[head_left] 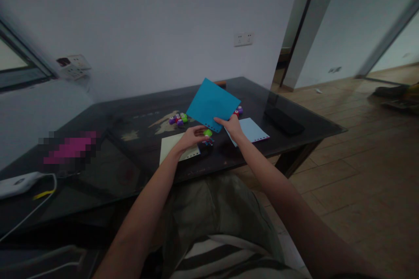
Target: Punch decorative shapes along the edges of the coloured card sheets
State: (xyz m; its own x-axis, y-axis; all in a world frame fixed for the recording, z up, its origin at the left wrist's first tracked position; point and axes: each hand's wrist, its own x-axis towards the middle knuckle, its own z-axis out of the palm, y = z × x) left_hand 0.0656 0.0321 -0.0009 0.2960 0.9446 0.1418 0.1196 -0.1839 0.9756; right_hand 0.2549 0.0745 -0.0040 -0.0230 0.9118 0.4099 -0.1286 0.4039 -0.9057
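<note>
My right hand (233, 126) grips a blue sheet of paper (212, 102) by its lower edge, thumb on top; a row of punched holes runs along that edge. The sheet is raised and tilted above the table. Beside its lower left edge is my left hand (192, 136), fingers partly curled and apart, close to a small green toy (207, 132). Whether it touches the toy I cannot tell. Under my left hand lies a pale yellow hole-punched sheet (166, 146). A pale blue hole-punched sheet (252, 130) lies by my right wrist.
Several purple, green and red toys with eyes (178, 120) sit left of the blue sheet, more (240, 110) to its right. The dark table (131, 174) also bears a black flat object (284, 121), a blurred pink item (72, 148) and a white power strip (19, 184) with its cord.
</note>
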